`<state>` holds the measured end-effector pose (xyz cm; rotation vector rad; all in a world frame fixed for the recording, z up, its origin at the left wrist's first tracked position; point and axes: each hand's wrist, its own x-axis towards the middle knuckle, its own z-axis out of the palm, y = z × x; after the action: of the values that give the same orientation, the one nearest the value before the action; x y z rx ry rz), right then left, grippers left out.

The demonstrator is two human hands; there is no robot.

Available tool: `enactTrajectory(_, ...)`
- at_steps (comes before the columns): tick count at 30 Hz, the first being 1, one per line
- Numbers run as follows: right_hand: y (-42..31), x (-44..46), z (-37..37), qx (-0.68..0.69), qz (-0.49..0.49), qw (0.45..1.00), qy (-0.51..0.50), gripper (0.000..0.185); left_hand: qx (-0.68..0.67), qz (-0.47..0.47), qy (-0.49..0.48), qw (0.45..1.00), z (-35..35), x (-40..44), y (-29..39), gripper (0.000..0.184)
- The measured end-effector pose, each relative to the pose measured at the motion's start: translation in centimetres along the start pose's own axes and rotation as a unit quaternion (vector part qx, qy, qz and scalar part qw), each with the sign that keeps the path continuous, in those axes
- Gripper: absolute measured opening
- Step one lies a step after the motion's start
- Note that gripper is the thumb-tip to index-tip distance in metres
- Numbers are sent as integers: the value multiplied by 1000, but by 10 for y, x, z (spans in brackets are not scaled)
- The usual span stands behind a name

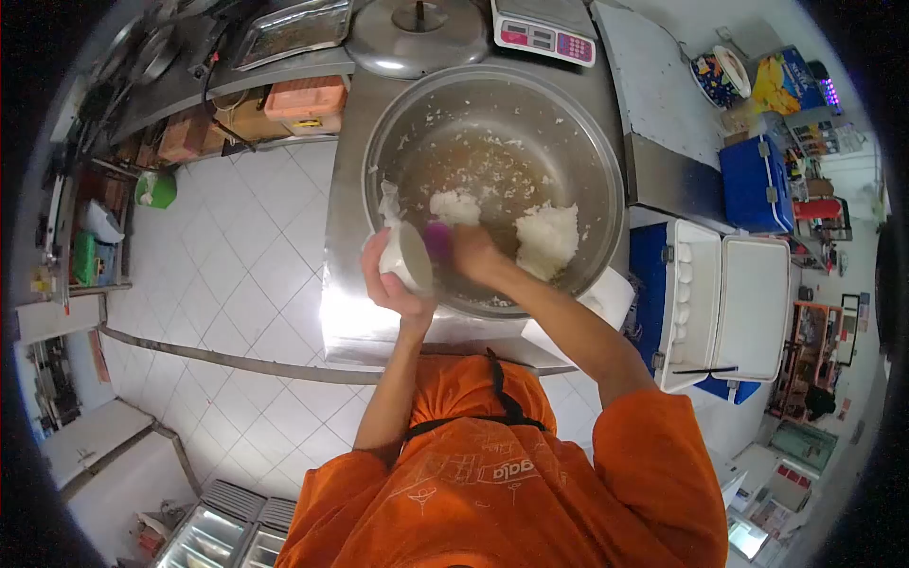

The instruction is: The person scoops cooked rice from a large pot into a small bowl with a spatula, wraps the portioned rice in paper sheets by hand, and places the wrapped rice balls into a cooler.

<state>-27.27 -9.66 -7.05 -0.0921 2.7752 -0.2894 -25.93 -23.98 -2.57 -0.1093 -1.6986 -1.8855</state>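
Note:
My left hand [383, 279] is wrapped round a white bowl [410, 257], tilted at the near left rim of a large metal pot [592, 142]. A crumpled piece of clear plastic [388, 202] sticks up from the bowl's far side. Inside the pot, my right hand [471, 254] is closed on a purple utensil [437, 240]; its exact shape is hidden by the hand and bowl. Just beyond that hand lies a small mound of white rice [455, 206]. A larger rice clump [547, 240] sits to the right, and loose grains dot the pot's bottom and walls.
The pot stands on a steel table [355, 327]. Behind it are a metal lid [417, 38] and a digital scale [544, 33]. A white cloth or sheet [606, 301] lies at the near right. An open cooler [691, 293] holding several white packets stands to the right.

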Motion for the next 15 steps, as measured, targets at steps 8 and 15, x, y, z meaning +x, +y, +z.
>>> enactTrajectory(8, 17, -14, -21, 6, 48, 999, -1, 17, -7, -9, 11, 1000, 1, 1, -4, 55)
enactTrajectory(15, 50, -28, -67, -7, 39, 997, -69, 15, 1, -4, -4, 1000, -1, 0, -2, 55)
